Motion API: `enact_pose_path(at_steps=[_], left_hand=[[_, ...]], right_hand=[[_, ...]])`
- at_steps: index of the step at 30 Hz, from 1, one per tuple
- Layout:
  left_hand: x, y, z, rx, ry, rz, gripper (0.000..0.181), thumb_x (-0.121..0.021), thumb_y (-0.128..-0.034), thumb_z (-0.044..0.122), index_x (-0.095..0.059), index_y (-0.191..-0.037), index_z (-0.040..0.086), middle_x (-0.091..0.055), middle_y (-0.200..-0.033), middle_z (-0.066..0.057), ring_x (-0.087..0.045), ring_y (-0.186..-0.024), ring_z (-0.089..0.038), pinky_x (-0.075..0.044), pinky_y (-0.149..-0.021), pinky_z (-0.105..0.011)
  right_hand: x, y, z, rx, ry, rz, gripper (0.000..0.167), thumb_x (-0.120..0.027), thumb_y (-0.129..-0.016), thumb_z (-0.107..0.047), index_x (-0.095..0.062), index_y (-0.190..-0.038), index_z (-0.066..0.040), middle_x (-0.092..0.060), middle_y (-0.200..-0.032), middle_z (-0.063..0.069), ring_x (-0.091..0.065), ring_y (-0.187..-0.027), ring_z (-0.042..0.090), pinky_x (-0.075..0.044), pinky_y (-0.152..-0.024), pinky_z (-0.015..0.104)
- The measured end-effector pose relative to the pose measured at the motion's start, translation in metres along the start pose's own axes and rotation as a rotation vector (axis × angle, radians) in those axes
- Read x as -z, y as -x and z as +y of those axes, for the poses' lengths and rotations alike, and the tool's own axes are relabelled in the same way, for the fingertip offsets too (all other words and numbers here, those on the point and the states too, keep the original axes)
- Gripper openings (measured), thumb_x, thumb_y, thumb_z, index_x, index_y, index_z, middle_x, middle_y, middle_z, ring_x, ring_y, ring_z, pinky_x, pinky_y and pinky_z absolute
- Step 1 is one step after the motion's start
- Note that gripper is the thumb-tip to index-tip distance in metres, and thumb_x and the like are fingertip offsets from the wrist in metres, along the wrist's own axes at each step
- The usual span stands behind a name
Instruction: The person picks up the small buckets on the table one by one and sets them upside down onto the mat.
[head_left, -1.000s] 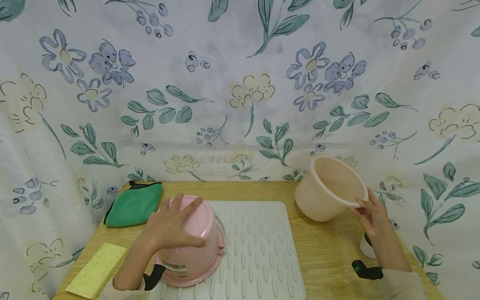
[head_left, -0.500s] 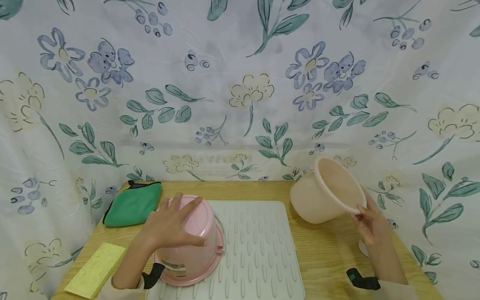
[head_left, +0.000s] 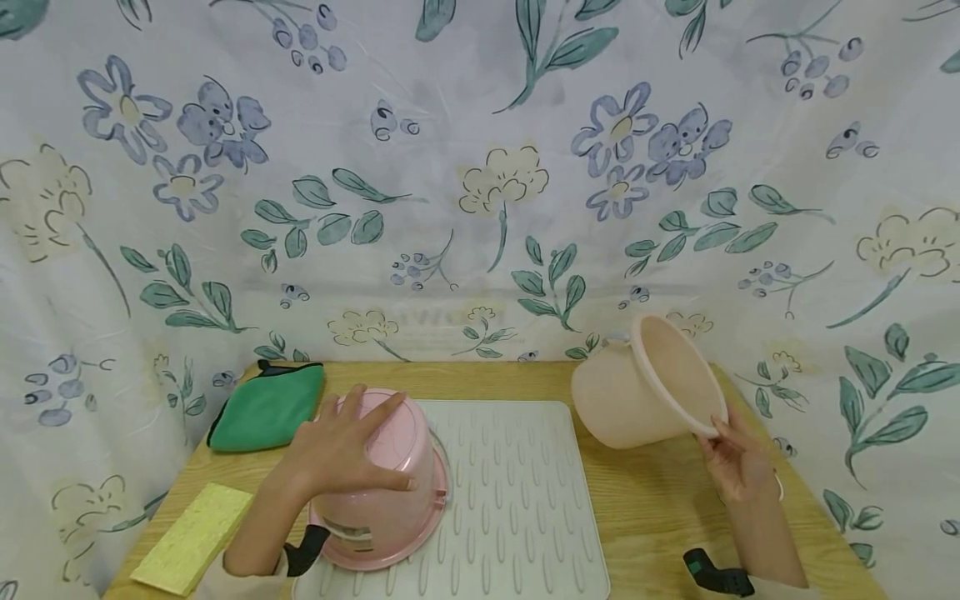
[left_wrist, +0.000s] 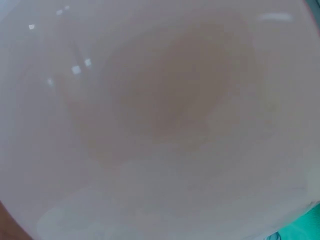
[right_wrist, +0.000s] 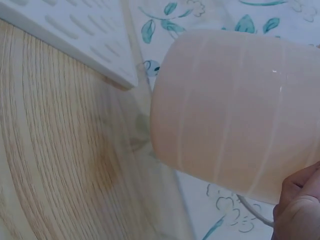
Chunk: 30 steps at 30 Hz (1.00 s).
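An upside-down pink bucket (head_left: pixel 393 517) stands on the left of the white drying mat (head_left: pixel 517 500). My left hand (head_left: pixel 337 454) rests on its upturned base, fingers spread and thumb down the near side. Its pale wall (left_wrist: pixel 165 125) fills nearly the whole left wrist view. To the right, a peach bucket (head_left: pixel 622 400) is tilted, its mouth facing right and up. My right hand (head_left: pixel 738 462) pinches its rim at the lower right. The right wrist view has the bucket's ribbed side (right_wrist: pixel 230 115) and a thin curved handle (right_wrist: pixel 254 211) below it.
A green zip pouch (head_left: pixel 266 408) lies at the back left of the wooden table (head_left: pixel 645 508), with a yellow sponge cloth (head_left: pixel 191 537) nearer. Behind my right wrist, a small white object (head_left: pixel 779 485) is mostly hidden. A floral curtain (head_left: pixel 450 208) hangs behind.
The peach bucket has shifted slightly left and tipped further, its mouth turning more to the right. My right hand has moved left and down with it. The left hand and pink bucket stay put.
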<state>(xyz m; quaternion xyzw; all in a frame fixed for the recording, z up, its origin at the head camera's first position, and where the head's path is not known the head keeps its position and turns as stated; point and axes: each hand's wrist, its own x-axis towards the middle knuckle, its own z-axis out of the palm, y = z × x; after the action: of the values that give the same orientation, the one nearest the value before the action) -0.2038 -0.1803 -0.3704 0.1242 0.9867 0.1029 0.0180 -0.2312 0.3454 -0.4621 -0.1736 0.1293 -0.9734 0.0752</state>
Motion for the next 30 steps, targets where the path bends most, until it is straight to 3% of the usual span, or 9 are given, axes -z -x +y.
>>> enact_pose_path(at_steps=[12, 20, 30], left_hand=[[0.0, 0.001, -0.001, -0.003, 0.003, 0.003, 0.115, -0.065, -0.0579, 0.089, -0.037, -0.153, 0.031, -0.031, -0.155, -0.029, -0.03, -0.136, -0.06, -0.036, -0.089, -0.079], [0.001, 0.002, -0.001, -0.001, 0.008, -0.007, 0.115, -0.065, -0.0583, 0.088, -0.038, -0.153, 0.03, -0.031, -0.154, -0.029, -0.029, -0.136, -0.06, -0.036, -0.089, -0.079], [0.0, 0.001, -0.002, -0.008, -0.009, -0.023, 0.113, -0.061, -0.0614, 0.09, -0.035, -0.154, 0.031, -0.03, -0.155, -0.028, -0.029, -0.136, -0.06, -0.036, -0.091, -0.078]], right_hand=[[0.007, 0.009, 0.008, -0.025, -0.074, -0.089, 0.053, -0.012, -0.104, 0.003, -0.045, -0.146, 0.001, -0.057, -0.126, 0.029, -0.063, -0.112, 0.042, -0.052, -0.093, 0.044], [0.01, 0.016, 0.018, -0.03, -0.094, -0.139, 0.055, -0.007, -0.105, -0.002, -0.043, -0.147, 0.001, -0.056, -0.125, 0.031, -0.062, -0.112, 0.047, -0.052, -0.093, 0.044], [0.012, 0.02, 0.026, -0.03, -0.122, -0.155, 0.054, -0.007, -0.105, -0.004, -0.044, -0.144, 0.002, -0.054, -0.126, 0.029, -0.061, -0.114, 0.042, -0.053, -0.094, 0.042]])
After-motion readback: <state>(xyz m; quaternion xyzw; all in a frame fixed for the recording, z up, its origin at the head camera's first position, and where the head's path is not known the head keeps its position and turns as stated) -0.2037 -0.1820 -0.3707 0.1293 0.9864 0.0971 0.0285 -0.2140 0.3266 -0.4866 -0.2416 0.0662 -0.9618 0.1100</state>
